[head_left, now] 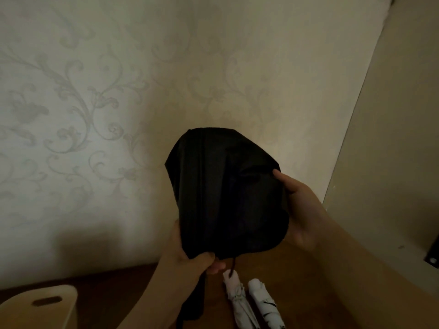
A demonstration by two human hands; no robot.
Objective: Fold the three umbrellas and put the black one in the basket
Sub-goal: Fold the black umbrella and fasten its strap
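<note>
Left hand (190, 257) pinches black umbrella (225, 193) canopy hem; right hand (299, 210) cups loose folds, fingers curled on fabric (likely gathering it for wrapping). White umbrellas (251, 302) lie below fingers.

The umbrella canopy (225, 193) fills mid-frame, the left hand (190, 255) under its lower edge, the right hand (297, 210) on its right side; two folded umbrellas (251, 302) lie side by side below, on the table (308, 281); the basket (40, 307) sits lower left.
</note>
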